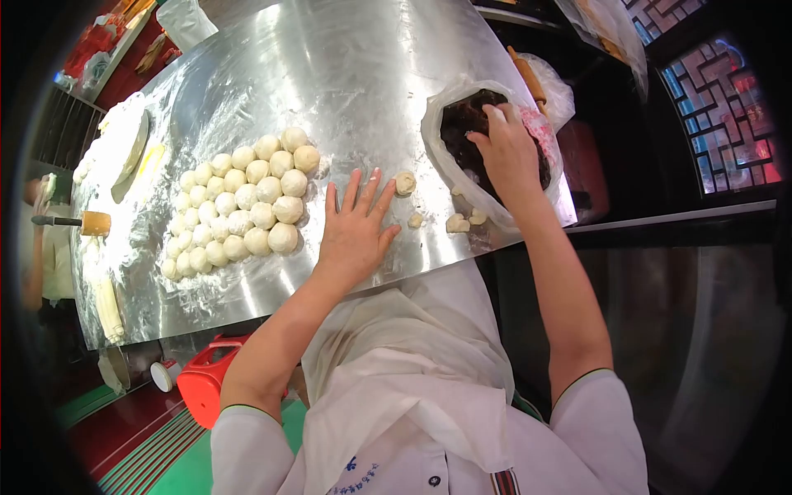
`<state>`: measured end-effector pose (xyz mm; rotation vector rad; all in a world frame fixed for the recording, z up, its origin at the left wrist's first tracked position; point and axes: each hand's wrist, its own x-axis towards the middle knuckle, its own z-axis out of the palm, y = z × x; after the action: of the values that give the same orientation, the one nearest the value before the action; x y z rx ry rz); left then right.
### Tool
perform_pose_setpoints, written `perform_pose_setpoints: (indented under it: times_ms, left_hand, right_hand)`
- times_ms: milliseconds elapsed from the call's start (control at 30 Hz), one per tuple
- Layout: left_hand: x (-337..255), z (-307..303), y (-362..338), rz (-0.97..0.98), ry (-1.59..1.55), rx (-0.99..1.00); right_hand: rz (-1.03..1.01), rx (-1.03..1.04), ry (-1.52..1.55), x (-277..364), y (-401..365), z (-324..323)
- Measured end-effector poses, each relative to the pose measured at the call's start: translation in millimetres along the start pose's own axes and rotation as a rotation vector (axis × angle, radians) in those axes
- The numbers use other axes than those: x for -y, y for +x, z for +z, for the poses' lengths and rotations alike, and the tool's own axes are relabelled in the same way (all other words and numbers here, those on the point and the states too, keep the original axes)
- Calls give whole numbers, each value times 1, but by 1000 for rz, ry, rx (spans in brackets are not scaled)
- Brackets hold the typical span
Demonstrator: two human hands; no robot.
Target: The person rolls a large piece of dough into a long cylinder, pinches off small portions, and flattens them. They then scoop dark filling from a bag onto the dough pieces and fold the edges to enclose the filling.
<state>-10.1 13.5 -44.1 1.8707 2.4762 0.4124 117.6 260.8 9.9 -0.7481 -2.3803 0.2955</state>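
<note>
My left hand [355,235] lies flat on the metal table [363,74], fingers spread and nothing in it. To its left sit rows of floured dough balls [246,195]. A single dough ball [405,183] and small dough scraps [457,223] lie to its right. My right hand [507,157] reaches over a plastic-lined container [435,124] of dark filling [464,124]. Its thumb and fingers are bent but apart, with the tips at the filling; nothing shows between them. Something pink and white [538,128] lies at the container's right side.
A wooden rolling pin [528,78] rests beyond the container. Flour covers the table's left part, with a wooden-headed tool [95,223] and a dough strip [107,305] there. A red stool [206,384] stands below the front edge. Another person [58,247] is at the far left.
</note>
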Motion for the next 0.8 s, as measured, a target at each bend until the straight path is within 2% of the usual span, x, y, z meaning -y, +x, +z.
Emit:
perform_pose_setpoints:
  times_ms: [100,167,300,433,567,633,667,733,800]
  left_hand:
    - [3,-3,1,-23,-45,5]
    - [2,-7,-1,-40,-93,13]
    - [8,-17,-2,-71,-283,78]
    - [16,-18,0,-135,-475,149]
    - [14,-14,-1,-108,-413,109]
    - [13,-13,-2,-108,-416,88]
    - [12,-14,-1,-108,-416,91]
    - [11,-17,0,-128,-426,104]
    - [10,-16,0,-126,-438,104]
  right_hand:
    - [-53,113,-188,-20,28,7]
    - [36,213,-197,-18,44,-7]
    - [86,251,1,-59,58,-2]
    - [-4,351,-32,-74,72,3]
    - [-106,357,-17,-77,82,7]
    - [-111,474,-105,-62,87,1]
    - [-109,475,-104,-55,88,3]
    - [-61,503,-339,-43,88,6]
    - [-56,473,-380,-49,90,20]
